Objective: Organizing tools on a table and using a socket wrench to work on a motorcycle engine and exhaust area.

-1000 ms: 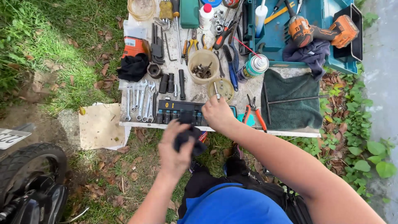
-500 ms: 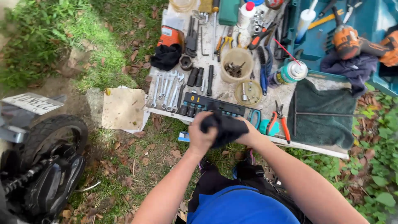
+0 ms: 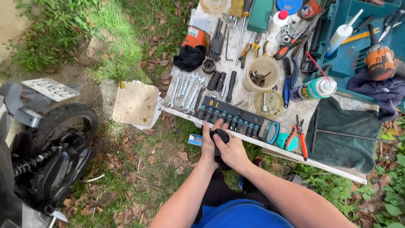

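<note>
Down near the person's lap, both hands meet over a black cloth-like object. The left hand curls around its left side, fingers folded tight on it, and the right hand closes over it from the right, so each grip is wrapped on the same bundle; what exactly it is cannot be told. It sits just in front of the near edge of the bench, above grass and dry leaves.

Right beyond the hands lies a long dark socket set with a row of teal-marked sockets. Just right of it rest red-handled pliers and a dark green towel with a thin metal rod across it. Left of the socket set, a fan of silver wrenches lies on the bench. Farther back stand a beige cup of small parts, a spray can on its side and a black rag. On the ground to the left sit a cardboard square and a motorbike's rear wheel.
</note>
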